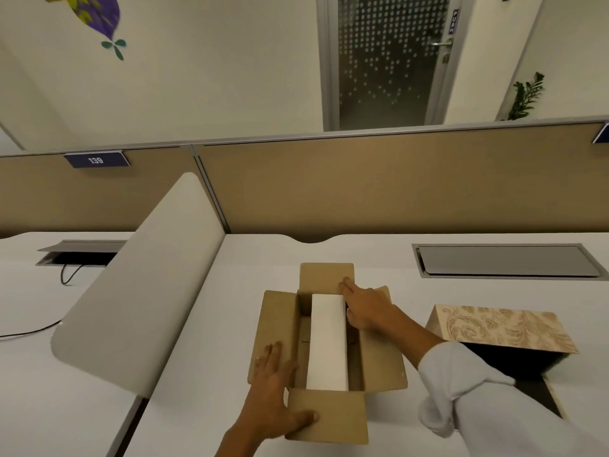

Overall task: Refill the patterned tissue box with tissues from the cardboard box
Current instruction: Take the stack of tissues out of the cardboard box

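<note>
An open cardboard box [384, 364] sits on the white desk in front of me, all its flaps folded outward. A white stack of tissues [328, 341] stands inside it, nearer the right side. My left hand [275, 390] lies flat on the box's left flap and near-left corner, thumb on the front flap. My right hand [365, 306] reaches into the far right of the box, fingers spread, touching the far end of the tissue stack and the far flap. The patterned tissue box [504, 328] lies open to the right, dark inside, partly hidden by my right sleeve.
A rounded grey divider panel [145, 291] separates this desk from the one on the left. A closed cable hatch [507, 260] is set in the desk [230, 341] at the back right. A tan partition wall [362, 186] runs behind.
</note>
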Action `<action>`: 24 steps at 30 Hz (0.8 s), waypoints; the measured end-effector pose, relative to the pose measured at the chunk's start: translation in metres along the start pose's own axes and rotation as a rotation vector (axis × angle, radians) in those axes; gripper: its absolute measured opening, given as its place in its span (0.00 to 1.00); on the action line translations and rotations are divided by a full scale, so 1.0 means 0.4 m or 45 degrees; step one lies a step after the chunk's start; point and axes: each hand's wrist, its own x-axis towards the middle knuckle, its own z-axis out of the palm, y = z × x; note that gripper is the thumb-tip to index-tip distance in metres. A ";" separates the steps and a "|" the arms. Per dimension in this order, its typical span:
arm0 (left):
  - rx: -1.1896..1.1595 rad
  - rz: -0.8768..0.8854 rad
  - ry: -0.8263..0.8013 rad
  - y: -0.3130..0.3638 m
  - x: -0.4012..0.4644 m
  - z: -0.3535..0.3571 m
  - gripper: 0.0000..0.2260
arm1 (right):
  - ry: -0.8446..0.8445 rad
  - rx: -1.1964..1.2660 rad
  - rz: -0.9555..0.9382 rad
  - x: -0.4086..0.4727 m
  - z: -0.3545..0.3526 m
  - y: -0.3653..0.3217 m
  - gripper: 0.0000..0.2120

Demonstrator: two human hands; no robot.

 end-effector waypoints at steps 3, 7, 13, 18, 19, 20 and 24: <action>-0.013 -0.082 0.042 -0.007 0.006 0.040 0.40 | -0.056 -0.031 0.043 0.024 0.000 0.000 0.33; -0.050 -0.126 0.069 -0.009 0.014 0.064 0.31 | 0.171 0.272 0.168 -0.010 0.016 -0.041 0.30; -0.030 -0.028 0.132 -0.029 0.033 0.085 0.21 | 0.293 1.222 0.636 -0.071 0.126 -0.204 0.34; -0.039 0.049 0.161 -0.044 0.037 0.090 0.19 | -0.122 1.539 1.049 -0.016 0.143 -0.235 0.35; -0.055 0.068 0.161 -0.045 0.036 0.092 0.19 | -0.115 1.537 1.079 -0.010 0.148 -0.233 0.33; -0.069 0.077 0.157 -0.045 0.034 0.092 0.19 | -0.111 1.524 1.096 -0.005 0.150 -0.232 0.31; -0.060 0.065 0.157 -0.039 0.031 0.092 0.20 | -0.181 1.454 1.130 0.007 0.133 -0.220 0.30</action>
